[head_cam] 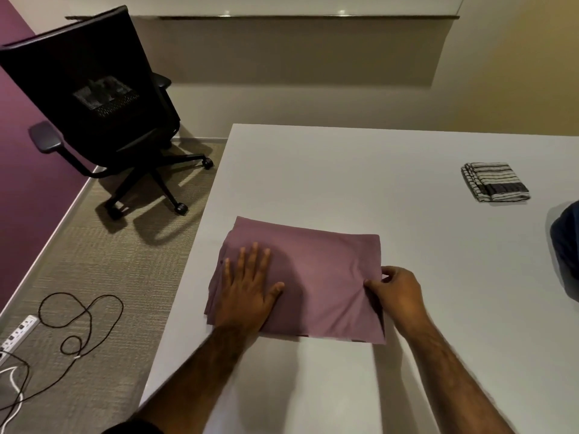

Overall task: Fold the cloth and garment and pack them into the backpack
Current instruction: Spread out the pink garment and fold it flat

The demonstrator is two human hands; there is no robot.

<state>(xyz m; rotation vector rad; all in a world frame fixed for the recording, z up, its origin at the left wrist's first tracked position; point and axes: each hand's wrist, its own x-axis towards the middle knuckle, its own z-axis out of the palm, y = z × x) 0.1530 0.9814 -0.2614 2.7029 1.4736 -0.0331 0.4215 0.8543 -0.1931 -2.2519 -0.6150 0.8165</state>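
From the head camera, a mauve folded garment (308, 277) lies flat on the white tabletop (391, 170), close to the tabletop's left edge and toward the near side. It forms a rough rectangle of several layers, with the stacked edges showing along its left side.

The left hand (247, 292) rests palm down on the left part of the garment, fingers spread wide and flat against the fabric, gripping nothing. The right hand (396, 291) is at the garment's right edge, about midway along it, with thumb and fingers pinched closed on the edge of the fabric, which wrinkles slightly where it is gripped. Both bare forearms reach in from the near side of the garment.

A folded striped cloth (495, 181), white with dark lines and a dark band, sits on the tabletop well apart from the garment, beyond it and to its right. At the right border of the view, right of the garment, a dark blue object (567, 245) is only partly in view; what it is cannot be told.

Left of the garment, past the tabletop edge, is carpeted floor. A black office chair (103, 101) stands there, beyond the garment, and a white power strip (19, 332) with a looping black cable (83, 321) lies on the carpet nearer the camera.
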